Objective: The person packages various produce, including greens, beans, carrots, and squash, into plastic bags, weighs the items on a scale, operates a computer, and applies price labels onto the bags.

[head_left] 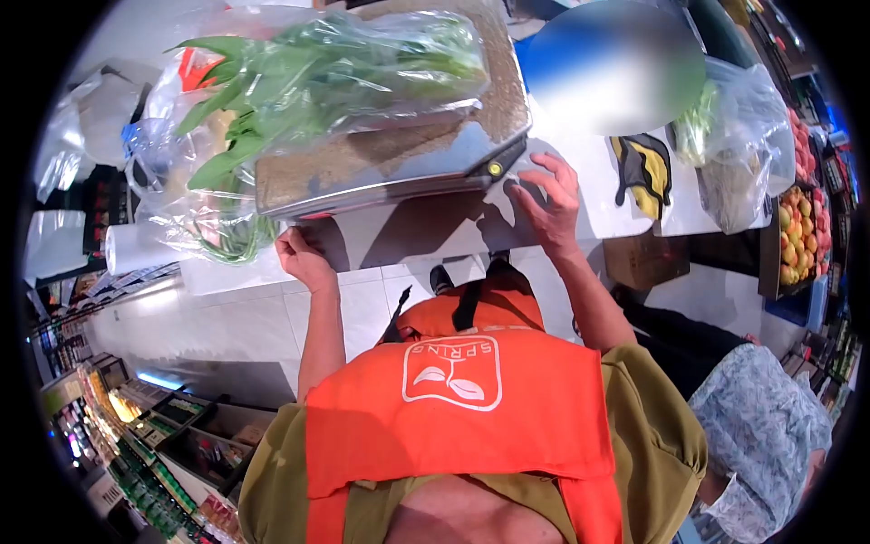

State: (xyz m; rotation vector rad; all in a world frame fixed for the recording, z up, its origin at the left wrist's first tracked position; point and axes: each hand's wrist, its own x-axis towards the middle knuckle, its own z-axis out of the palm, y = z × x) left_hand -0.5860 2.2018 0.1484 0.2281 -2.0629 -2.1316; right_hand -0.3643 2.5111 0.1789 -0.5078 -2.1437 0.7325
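A weighing scale [362,177] with a worn brown top and metal rim stands on the white table. Leafy green vegetables [362,77] in a clear plastic bag lie across it. My left hand [306,260] is at the table's front edge, just below the scale's left corner. Its fingertips are curled together beside a clear bag of green stalks [227,231]; what they hold, if anything, is hidden. Beside the scale's right corner, close to a round yellow-green bubble level [494,169], my right hand [551,204] has its fingers apart and holds nothing.
A yellow-and-grey glove [645,172] and bagged greens [725,136] lie on the table [598,204] to the right. A white roll [136,249] is at the left. Fruit crates [797,240] stand far right. A person in a patterned top [761,435] is close on my right.
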